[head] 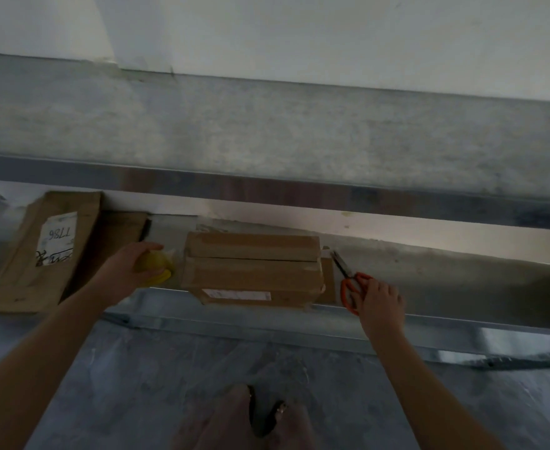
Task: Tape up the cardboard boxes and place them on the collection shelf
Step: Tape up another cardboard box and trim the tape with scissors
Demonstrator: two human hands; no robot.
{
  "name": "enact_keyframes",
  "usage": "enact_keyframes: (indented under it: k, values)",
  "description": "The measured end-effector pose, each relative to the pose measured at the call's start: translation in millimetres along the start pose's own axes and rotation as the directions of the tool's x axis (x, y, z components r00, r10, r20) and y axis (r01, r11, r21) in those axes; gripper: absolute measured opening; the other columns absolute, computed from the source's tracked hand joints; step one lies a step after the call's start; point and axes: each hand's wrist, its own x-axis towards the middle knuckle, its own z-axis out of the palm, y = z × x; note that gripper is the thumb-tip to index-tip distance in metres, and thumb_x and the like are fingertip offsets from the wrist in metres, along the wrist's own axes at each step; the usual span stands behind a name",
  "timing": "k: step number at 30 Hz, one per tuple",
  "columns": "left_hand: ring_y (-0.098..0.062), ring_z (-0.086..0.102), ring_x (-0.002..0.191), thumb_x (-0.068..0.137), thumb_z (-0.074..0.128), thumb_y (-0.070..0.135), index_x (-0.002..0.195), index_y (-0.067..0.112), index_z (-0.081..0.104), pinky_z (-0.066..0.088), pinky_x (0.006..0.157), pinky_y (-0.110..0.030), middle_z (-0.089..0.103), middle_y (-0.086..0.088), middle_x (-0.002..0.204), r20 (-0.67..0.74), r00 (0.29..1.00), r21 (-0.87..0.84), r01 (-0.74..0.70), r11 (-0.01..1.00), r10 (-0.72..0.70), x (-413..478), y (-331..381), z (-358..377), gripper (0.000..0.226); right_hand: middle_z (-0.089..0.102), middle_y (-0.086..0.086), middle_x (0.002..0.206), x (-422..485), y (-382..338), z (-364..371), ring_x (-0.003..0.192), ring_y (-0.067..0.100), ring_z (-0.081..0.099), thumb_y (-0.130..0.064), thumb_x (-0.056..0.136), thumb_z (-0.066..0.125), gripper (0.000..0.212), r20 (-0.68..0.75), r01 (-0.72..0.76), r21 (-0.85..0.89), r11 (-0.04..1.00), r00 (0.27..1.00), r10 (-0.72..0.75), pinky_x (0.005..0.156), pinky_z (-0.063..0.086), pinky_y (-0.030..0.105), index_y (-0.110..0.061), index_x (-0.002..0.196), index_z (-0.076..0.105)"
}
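Note:
A brown cardboard box (254,271) with tape across its top and a white label on its front sits on the lower metal shelf (429,339). My left hand (131,264) grips a yellow tape roll (155,267) just left of the box. Right of the box, my right hand (381,303) holds orange-handled scissors (351,287), their blades pointing up and left along the box's right end. A strip of clear tape seems to run from the roll to the box, though blur hides the detail.
Flat brown cardboard packages (49,251), one with a white label reading T786, lie on the shelf at the left. An upper shelf (267,186) spans above. A foot in a sandal (260,417) stands on the grey floor below.

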Motion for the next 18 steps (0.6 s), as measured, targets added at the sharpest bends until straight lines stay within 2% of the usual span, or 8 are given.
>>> enact_keyframes:
  k: [6, 9, 13, 16, 18]
  values:
    - [-0.019, 0.055, 0.097, 0.076, 0.080, 0.025, 0.112, 0.031, 0.057, 0.045, 0.079, -0.034, 0.058, 0.000, 0.109, -0.055, 0.998, 0.001, -0.017, 1.000, 0.017, -8, 5, -6, 0.043, 0.061, -0.001, 0.124, -13, -6, -12, 0.112, 0.020, 0.058, -0.032, 0.102, 0.037, 0.030, 0.029, -0.065, -0.162, 0.985, 0.997, 0.070, 0.090, 0.038, 0.034, -0.018, 0.127, 0.047]
    - [-0.018, 0.055, 0.095, 0.077, 0.079, 0.025, 0.111, 0.032, 0.057, 0.044, 0.076, -0.032, 0.058, 0.000, 0.110, -0.058, 0.998, 0.001, -0.037, 0.999, 0.037, -7, 6, -10, 0.041, 0.068, -0.006, 0.111, -25, 0, -20, 0.099, 0.017, 0.065, -0.039, 0.101, 0.042, 0.029, -0.009, -0.129, -0.038, 0.991, 0.992, 0.128, 0.083, 0.032, 0.034, -0.023, 0.124, 0.050]
    - [-0.019, 0.055, 0.094, 0.076, 0.080, 0.024, 0.109, 0.030, 0.059, 0.045, 0.076, -0.032, 0.059, 0.000, 0.109, -0.061, 0.995, -0.005, -0.084, 0.996, 0.084, -5, 7, -17, 0.039, 0.071, 0.006, 0.103, -74, -2, -46, 0.093, 0.028, 0.066, -0.042, 0.101, 0.041, 0.031, -0.134, -0.137, 0.228, 0.964, 0.976, 0.171, 0.088, 0.038, 0.039, -0.016, 0.115, 0.052]
    - [-0.017, 0.056, 0.096, 0.075, 0.080, 0.029, 0.105, 0.039, 0.058, 0.047, 0.076, -0.031, 0.059, 0.003, 0.110, -0.022, 0.991, -0.011, -0.130, 0.991, 0.130, -2, 0, -25, 0.038, 0.072, 0.012, 0.092, -130, -27, -63, 0.083, 0.035, 0.068, -0.033, 0.094, 0.059, 0.028, -0.251, -0.062, 0.350, 0.935, 0.955, 0.157, 0.083, 0.043, 0.042, -0.012, 0.112, 0.057]
    - [-0.015, 0.057, 0.097, 0.075, 0.080, 0.032, 0.100, 0.044, 0.057, 0.051, 0.077, -0.032, 0.059, 0.006, 0.110, 0.014, 0.988, -0.014, -0.152, 0.988, 0.153, 0, -7, -29, 0.036, 0.073, 0.012, 0.088, -166, -57, -69, 0.077, 0.036, 0.069, -0.032, 0.087, 0.068, 0.033, -0.258, -0.022, 0.396, 0.918, 0.957, 0.134, 0.077, 0.046, 0.042, -0.013, 0.112, 0.059]
